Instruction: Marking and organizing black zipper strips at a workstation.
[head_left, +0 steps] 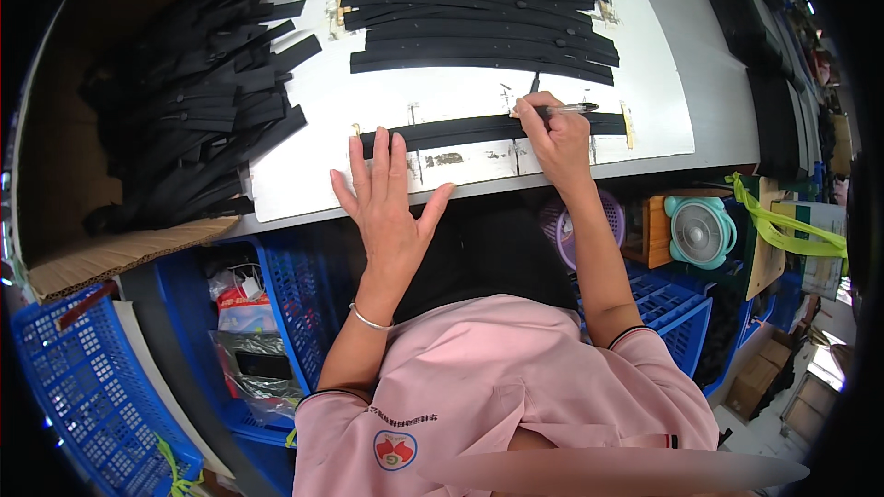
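A black fabric strip [460,132] lies lengthwise along the near part of a white board [313,170] marked with dark lines. Over the strip's left end my left hand [391,212] rests flat with fingers spread. My right hand [557,138] pinches a pen [573,109] with a clear barrel and a dark end, and its fingertips are at the strip right of the middle. I cannot make out the pen's writing tip. Just beyond that hand is a thin dark object [535,83], its kind unclear.
More black strips [479,28] lie in rows at the board's far side. At the left, a cardboard box [55,175] holds a heap of black strips [203,110]. Below the table edge are blue crates [299,290], a purple basket [610,230] and a small turquoise fan [702,232].
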Demonstrator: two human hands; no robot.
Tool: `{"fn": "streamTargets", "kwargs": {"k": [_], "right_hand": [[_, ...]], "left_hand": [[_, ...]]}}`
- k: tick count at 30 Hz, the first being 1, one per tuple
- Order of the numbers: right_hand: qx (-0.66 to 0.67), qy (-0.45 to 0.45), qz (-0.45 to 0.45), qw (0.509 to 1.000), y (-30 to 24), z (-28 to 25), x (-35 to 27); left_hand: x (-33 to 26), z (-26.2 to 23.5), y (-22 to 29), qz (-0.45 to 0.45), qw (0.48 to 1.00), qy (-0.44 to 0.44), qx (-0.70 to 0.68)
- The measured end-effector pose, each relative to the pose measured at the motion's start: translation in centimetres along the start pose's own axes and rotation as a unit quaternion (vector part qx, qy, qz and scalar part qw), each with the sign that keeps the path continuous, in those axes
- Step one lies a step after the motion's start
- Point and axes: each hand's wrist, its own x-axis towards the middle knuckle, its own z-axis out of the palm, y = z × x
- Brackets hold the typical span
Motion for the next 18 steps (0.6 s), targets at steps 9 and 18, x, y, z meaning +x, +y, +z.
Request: {"fn": "streamTargets", "kwargs": {"k": [9, 18], "right_hand": [[-0.002, 0.0, -0.006, 1.0, 0.0, 0.2, -0.1], [0.093, -0.011, 0.011, 0.996, 0.6, -0.4, -0.7]], "left_hand": [[4.9, 3.0, 5.5, 0.072, 0.966, 0.073, -0.236], [5.8, 4.3, 5.7, 0.061, 0.971, 0.084, -0.214]]}}
